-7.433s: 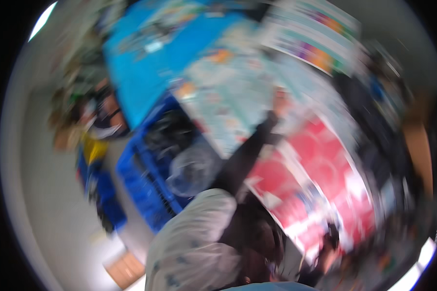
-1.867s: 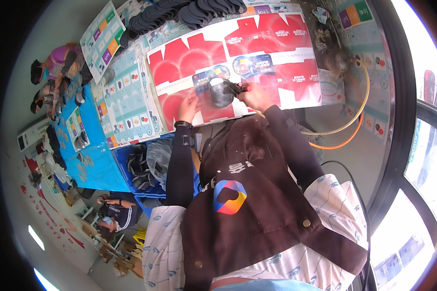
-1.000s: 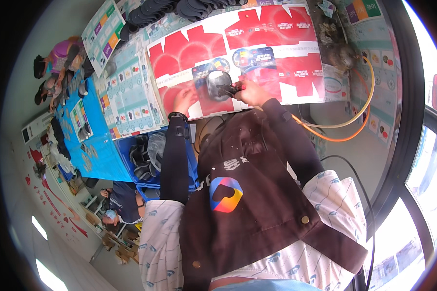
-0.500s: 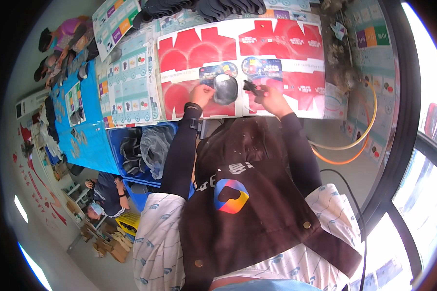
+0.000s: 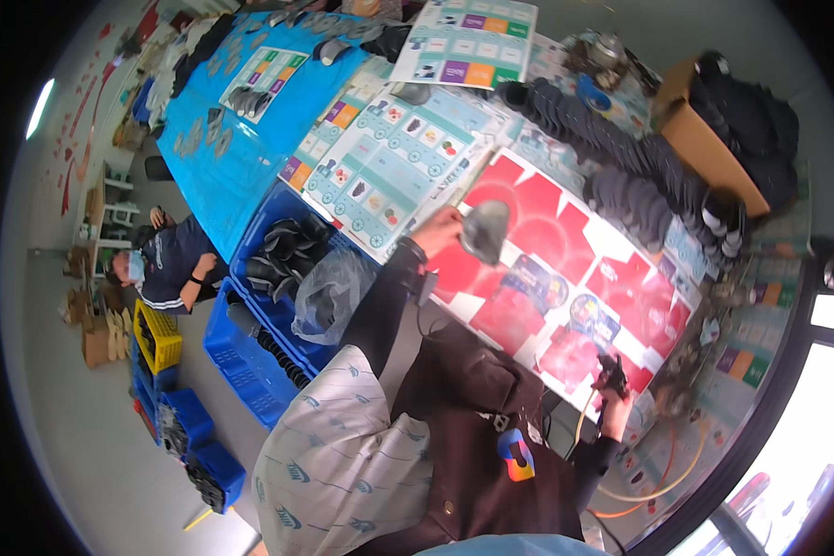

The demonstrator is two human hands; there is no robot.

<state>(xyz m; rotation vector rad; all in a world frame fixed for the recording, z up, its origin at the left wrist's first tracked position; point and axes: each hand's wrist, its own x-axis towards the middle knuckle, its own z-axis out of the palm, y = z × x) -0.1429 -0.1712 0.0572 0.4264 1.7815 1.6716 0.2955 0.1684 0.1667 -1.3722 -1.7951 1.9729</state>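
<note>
My left hand [image 5: 438, 232] pinches the edge of a grey, glossy, cup-shaped piece [image 5: 485, 230] and holds it above the left part of the red-and-white printed sheet [image 5: 565, 246]. Near that sheet's right front corner, my right hand [image 5: 614, 412] is closed around a small black tool [image 5: 611, 372], its kind blurred. The two hands are well apart. Round blue printed areas lie on the sheet between them.
Rows of nested dark curved pieces [image 5: 612, 139] line the sheet's far side, beside a cardboard box [image 5: 709, 139] of black pieces. Blue crates [image 5: 250, 371] stand at left. A co-worker [image 5: 181, 264] is beyond them. A yellow hose [image 5: 663, 491] loops at right.
My view has swung to the left. The hands have moved apart: the left carries the cup-shaped piece away, while the right, with the black tool, is now farther right.
</note>
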